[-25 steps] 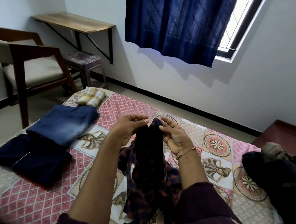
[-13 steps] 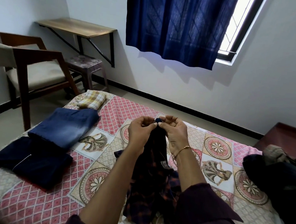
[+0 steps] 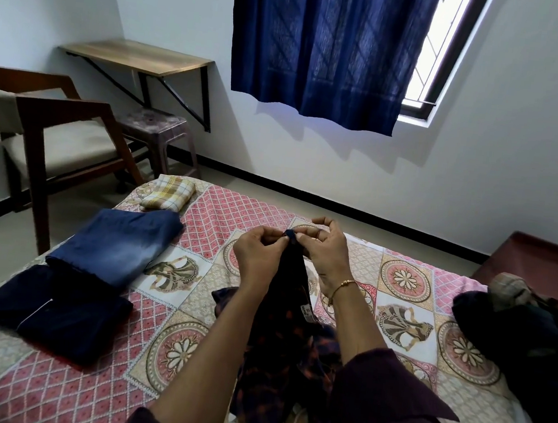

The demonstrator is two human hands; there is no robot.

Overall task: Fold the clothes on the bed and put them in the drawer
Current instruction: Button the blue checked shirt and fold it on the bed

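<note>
We are working over the bed, with folded navy trousers, jeans and a checked cloth lining its left edge and an unfolded dark heap at its right edge. We are lifting the dark plaid shirt above the bed's middle, left hand and right hand both pinching its top edge close together. We should be matching the seams before laying it flat.

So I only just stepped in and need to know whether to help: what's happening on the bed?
A person is folding clothes. Both the left hand and the right hand pinch the top of a dark patterned shirt, holding it up over the bed. Three folded pieces already lie to the left: a navy garment, blue jeans and a checked cloth. A dark unfolded pile waits on the right.
</note>
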